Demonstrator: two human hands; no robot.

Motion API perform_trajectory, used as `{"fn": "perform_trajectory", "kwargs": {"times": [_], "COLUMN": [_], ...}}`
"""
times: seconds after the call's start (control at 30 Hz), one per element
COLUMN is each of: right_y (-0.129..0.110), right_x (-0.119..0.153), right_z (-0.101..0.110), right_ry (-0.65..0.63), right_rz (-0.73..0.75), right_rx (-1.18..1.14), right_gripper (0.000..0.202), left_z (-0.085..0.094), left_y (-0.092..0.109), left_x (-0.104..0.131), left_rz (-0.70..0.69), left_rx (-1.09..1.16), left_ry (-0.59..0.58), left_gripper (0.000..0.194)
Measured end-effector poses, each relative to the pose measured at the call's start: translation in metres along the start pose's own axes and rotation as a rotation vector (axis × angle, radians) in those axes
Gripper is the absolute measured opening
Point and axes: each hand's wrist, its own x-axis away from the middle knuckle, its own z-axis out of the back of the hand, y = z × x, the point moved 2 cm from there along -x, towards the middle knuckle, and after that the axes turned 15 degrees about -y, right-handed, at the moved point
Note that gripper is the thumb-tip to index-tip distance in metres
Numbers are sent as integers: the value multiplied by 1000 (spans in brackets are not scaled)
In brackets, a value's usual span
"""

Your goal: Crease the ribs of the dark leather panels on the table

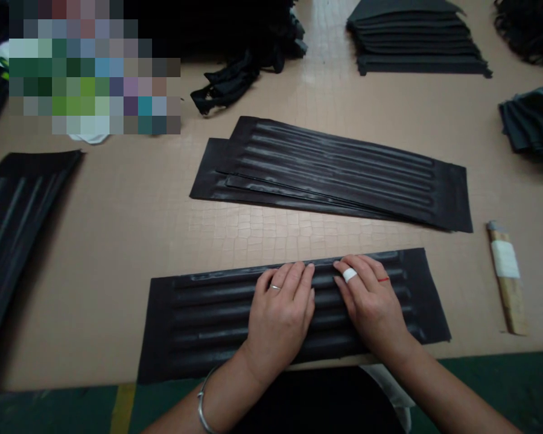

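Note:
A black ribbed panel point(199, 319), apparently leather-like, lies flat at the table's front edge, its raised ridges running lengthwise. My left hand point(283, 301) rests on the panel's middle, fingers bent together over the ridges near its far edge. Just to the right, my right hand point(373, 295) grips the same panel in a similar way, with white tape round one finger. The fingertips of both hands meet the uppermost ridge, a small gap between them. Behind them several similar ribbed panels point(344, 163) lie in a loosely fanned stack.
A wooden-handled tool wrapped in white point(507, 271) lies at right. At the left is another ribbed panel pile point(13, 223). Dark stacked pieces point(416, 42) and black strips point(226, 81) are at the back. The tan table point(108, 241) ends just before me.

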Motion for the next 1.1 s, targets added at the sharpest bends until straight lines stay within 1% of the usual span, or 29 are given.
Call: {"fn": "perform_trajectory", "kwargs": {"times": [0.1,0.2,0.33,0.43,0.53,0.63,0.73,0.8,0.9,1.0,1.07,1.1], "right_y": [21,43,67,76,80,79,64,42,-3,-50,-72,-78], "right_x": [8,16,26,31,36,38,34,25,4,-17,-27,-30], "right_z": [9,17,24,26,25,23,21,19,9,-6,-15,-18], "right_ry": [7,12,57,52,33,25,34,31,1,-22,-29,-30], "right_rz": [-26,-43,-74,-89,-98,-125,-137,-109,-59,-28,-23,-25], "right_rx": [28,49,102,120,130,147,161,162,115,34,5,2], "right_gripper": [27,25,22,23,25,27,26,24,23,25,27,27], "left_z": [1,3,6,11,20,29,32,29,25,22,21,21], "left_y": [-2,-6,-22,-44,-73,-104,-126,-134,-136,-136,-136,-137], "left_x": [0,2,13,30,53,78,96,102,104,104,104,105], "left_rz": [10,-7,-19,9,66,138,196,204,192,179,171,169], "left_rx": [-1,14,-21,-74,-121,-150,-156,-141,-115,-90,-70,-61], "left_ry": [6,4,3,2,-15,-29,-4,18,63,95,103,105], "left_gripper": [36,37,37,37,35,33,33,34,36,38,39,40]}}
